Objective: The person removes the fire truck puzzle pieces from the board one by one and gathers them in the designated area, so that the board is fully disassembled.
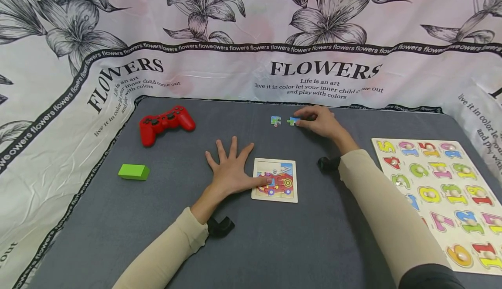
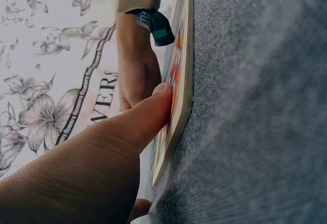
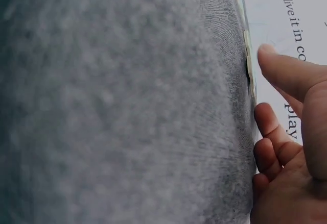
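Note:
Spread wide on the cloth, my left hand [image 1: 231,171] rests its thumb on a small square jigsaw puzzle [image 1: 293,195]. That puzzle shows a red vehicle with a yellow round part, inside a pale wooden frame; bare wood shows at its upper left. In the left wrist view, the thumb [image 2: 148,114] lies across the puzzle's near edge. At the back, my right hand [image 1: 321,121] has its thumb and index finger apart at the right side of a blue-green jigsaw piece [image 1: 291,121]. A second jigsaw piece [image 1: 276,120] lies just left of it.
A red game controller [image 1: 166,124] lies at the back left, with a green block [image 1: 134,172] in front of it. A large number board [image 1: 423,193] lies to the right, under the right forearm's side. Flower-printed cloth [image 1: 219,75] rises behind the grey table cover [image 1: 251,249].

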### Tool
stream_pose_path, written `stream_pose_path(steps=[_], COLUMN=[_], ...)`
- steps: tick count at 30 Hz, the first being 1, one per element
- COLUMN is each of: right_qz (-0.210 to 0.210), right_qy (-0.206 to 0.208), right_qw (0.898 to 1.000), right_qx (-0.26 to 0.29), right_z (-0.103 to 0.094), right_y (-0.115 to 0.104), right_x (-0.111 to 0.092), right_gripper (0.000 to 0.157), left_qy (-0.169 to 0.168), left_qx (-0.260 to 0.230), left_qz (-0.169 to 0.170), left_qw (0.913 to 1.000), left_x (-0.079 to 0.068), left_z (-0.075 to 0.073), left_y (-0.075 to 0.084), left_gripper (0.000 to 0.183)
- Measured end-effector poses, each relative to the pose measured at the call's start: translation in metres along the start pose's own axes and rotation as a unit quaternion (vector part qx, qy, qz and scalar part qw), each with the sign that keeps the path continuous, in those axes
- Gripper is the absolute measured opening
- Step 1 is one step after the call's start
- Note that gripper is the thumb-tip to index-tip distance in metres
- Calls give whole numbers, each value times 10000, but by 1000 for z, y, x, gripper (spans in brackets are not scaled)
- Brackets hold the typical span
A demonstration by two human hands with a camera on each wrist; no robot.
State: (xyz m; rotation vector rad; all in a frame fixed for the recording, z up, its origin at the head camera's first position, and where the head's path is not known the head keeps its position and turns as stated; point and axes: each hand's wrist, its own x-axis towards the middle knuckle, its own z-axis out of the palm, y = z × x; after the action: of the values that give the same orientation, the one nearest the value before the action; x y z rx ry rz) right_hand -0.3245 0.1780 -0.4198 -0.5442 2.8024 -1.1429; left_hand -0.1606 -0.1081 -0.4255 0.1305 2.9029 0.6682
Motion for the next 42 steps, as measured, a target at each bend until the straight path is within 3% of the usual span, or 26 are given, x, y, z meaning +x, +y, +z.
stream_pose_path(steps=[7, 25, 42], right_qz=[-91, 124, 13], right_qy=[224, 207, 213], right_qw=[9993, 9990, 9992], right_qx=[-275, -366, -327], right_z=[2, 1, 4], right_y=[0, -2, 3], right_x=[-4, -5, -6], right_gripper=[28, 33, 33], left_qy=[9, 44, 35], left_qx=[28, 40, 51], left_qz=[2, 11, -12], left_qw=[10000, 10000, 10000], left_x=[0, 1, 2], left_z=[0, -2, 1], left_y=[-1, 1, -1], left_gripper=[113, 112, 113])
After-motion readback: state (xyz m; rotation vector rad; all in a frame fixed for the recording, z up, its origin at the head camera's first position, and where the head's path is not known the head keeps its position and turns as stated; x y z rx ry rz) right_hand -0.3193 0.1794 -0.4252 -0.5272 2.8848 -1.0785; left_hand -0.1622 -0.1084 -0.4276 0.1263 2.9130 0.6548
